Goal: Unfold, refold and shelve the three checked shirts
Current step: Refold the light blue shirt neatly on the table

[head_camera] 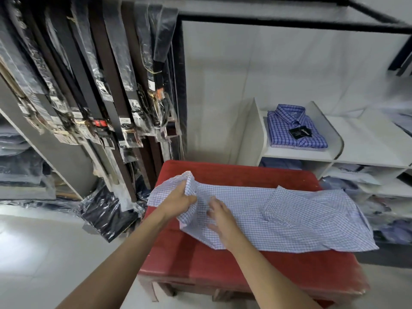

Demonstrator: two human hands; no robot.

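A pale checked shirt (278, 217) lies spread across the red padded bench (234, 175), its collar towards the right. My left hand (178, 200) grips a bunched fold of the shirt's left end and lifts it slightly. Beside it, my right hand (219, 216) lies flat with straight fingers on the cloth; it looks motion-blurred. A folded blue checked shirt (294, 128) with a black tag sits on top of another folded shirt on the white shelf (301, 156) behind the bench.
A rack of belts in plastic sleeves (100, 85) hangs at the left, with dark bagged items (107, 215) on the floor below. White shelving at the right holds more wrapped clothes (379, 210). Pale floor lies at the front left.
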